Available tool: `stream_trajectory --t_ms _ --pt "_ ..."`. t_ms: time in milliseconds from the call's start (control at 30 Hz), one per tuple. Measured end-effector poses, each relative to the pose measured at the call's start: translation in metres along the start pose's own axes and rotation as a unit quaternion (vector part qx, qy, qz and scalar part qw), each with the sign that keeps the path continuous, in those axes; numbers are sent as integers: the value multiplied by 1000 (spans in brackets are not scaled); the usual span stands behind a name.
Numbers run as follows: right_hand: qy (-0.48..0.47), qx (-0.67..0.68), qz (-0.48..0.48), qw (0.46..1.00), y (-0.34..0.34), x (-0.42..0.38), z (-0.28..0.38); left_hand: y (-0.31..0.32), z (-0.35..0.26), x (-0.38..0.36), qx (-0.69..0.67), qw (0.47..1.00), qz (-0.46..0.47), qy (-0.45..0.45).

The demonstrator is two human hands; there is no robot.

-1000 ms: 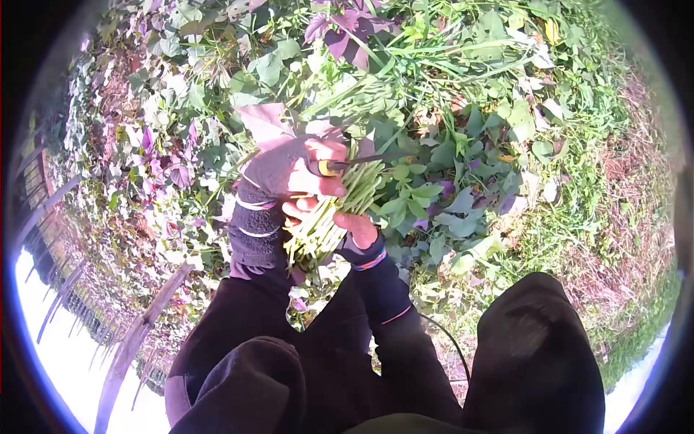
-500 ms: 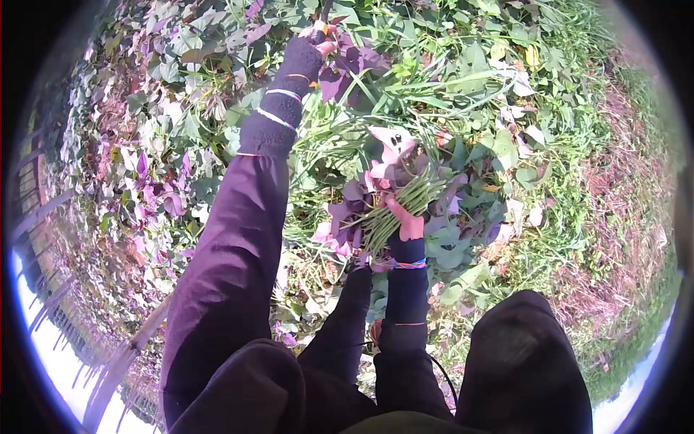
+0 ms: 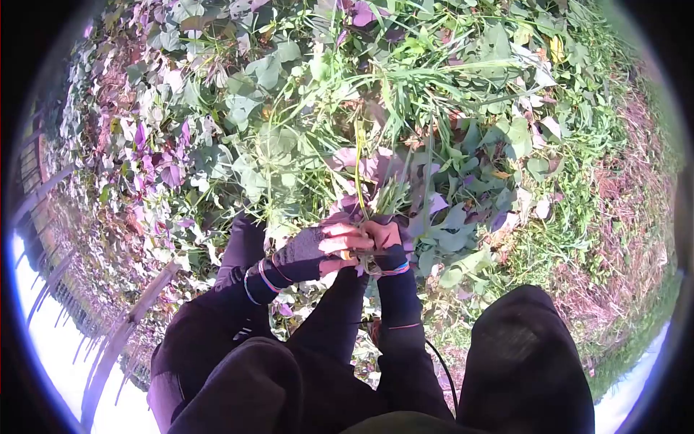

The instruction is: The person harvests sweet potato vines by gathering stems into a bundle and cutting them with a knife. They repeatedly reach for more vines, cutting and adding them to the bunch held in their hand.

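Our left hand (image 3: 318, 249) and right hand (image 3: 382, 239): together, both clamped on stems (image 3: 369, 195), low over leaf bed (image 3: 253, 152). Risk, we judge: loose grip lets stems slip and scatter among leaves.

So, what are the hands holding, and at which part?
Both hands, left hand and right hand, grip a bundle of green stems at its lower end.
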State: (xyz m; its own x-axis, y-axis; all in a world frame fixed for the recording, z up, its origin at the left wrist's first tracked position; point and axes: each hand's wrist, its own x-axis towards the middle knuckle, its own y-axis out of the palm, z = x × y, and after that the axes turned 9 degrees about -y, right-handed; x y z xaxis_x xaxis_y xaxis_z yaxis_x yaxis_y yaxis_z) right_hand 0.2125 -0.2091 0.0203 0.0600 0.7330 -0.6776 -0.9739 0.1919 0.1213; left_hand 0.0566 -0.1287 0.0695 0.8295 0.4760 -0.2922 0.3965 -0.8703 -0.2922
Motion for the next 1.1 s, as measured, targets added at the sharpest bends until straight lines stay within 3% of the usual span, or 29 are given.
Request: stream_trajectory --t_ms 33,67,100,133,167,233,367,467,500,600,633,667,700,767,800,833,867,933,1033,1067,1100 --pt "75 65 -42 994 -5 -8 -22 -20 3 8 121 991 -28 42" --pt "153 109 -96 978 -7 -14 -39 -25 23 11 23 979 -64 -193" --pt "154 115 -108 975 -7 -25 -50 -29 78 13 278 952 -125 -18" --pt "153 123 -121 973 -6 -35 -58 -39 85 21 185 942 -128 -249" --pt "157 124 -121 972 -6 -43 -69 -41 117 23 281 920 -114 -250" --pt "180 18 -119 976 -1 -55 -89 -40 150 43 307 913 -50 -265" --pt "170 68 -129 975 13 -64 -80 -13 175 85 304 921 28 -241" --pt "167 111 -176 964 15 -71 -82 8 216 92 366 880 168 -251" --pt "129 109 -173 970 14 -73 -86 -3 217 88 363 869 162 -294" --pt "148 150 -172 962 10 -81 -67 -43 257 53 363 826 95 -421" --pt "128 138 -139 972 6 -89 -70 -59 258 36 380 833 61 -397" --pt "61 182 -125 973 6 -95 -72 -71 251 25 396 839 28 -371" --pt "66 167 -108 978 5 -100 -70 -75 228 22 342 867 14 -361" --pt "60 158 -88 982 9 -99 -66 -46 222 11 146 906 -108 -383" --pt "47 154 -55 986 12 -97 -63 -43 145 24 14 920 -75 -385" --pt "32 146 -21 989 13 -95 -58 -27 123 23 -88 916 -52 -388" --pt "21 142 -19 990 15 -94 -51 -17 92 24 -133 928 -68 -342" --pt "-23 108 1 994 22 -90 -30 0 57 28 -79 944 -165 -276" --pt "-74 81 -23 994 28 -83 -6 -8 16 42 -139 921 -307 -195" --pt "-116 45 -18 992 28 -81 3 -18 4 45 -244 894 -289 -241" --pt "16 40 -34 999 26 -81 25 -35 -12 47 -269 877 -297 -266"
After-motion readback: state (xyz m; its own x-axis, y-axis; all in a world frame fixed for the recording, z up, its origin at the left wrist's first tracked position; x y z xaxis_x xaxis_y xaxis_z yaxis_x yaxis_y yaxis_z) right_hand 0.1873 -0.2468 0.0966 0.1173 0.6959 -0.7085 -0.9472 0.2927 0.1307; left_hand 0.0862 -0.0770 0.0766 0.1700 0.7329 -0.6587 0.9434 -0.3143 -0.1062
